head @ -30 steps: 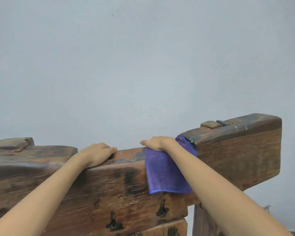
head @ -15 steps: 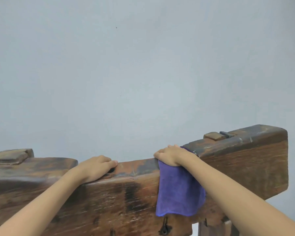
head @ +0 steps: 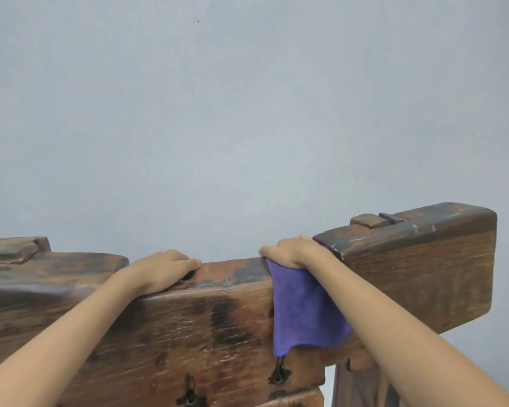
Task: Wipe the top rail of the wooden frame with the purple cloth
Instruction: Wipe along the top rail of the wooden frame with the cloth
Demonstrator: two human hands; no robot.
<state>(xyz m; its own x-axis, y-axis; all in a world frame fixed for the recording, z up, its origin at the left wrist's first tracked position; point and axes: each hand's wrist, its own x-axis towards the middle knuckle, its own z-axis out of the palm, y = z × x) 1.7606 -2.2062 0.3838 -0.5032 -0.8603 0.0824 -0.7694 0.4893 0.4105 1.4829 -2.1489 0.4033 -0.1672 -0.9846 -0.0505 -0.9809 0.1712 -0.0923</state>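
The dark, worn top rail [head: 235, 267] of the wooden frame runs across the lower part of the view, dipping in the middle and rising to a raised block at each end. My right hand [head: 291, 252] presses the purple cloth [head: 304, 312] onto the rail just left of the right raised block [head: 417, 230]. Most of the cloth hangs down the front face of the frame. My left hand [head: 162, 270] rests palm down on the rail to the left, fingers curled over the top, holding nothing.
A plain grey wall [head: 247, 113] stands close behind the frame. Small dark metal hooks [head: 278, 374] hang on the front face below the cloth. A wooden peg [head: 368, 220] sticks up from the right block. The left raised block [head: 15, 249] lies at the far left.
My right hand and the cloth have slid to the right along the rail, up against the right raised block. The left hand has stayed in place. The view has shifted slightly.
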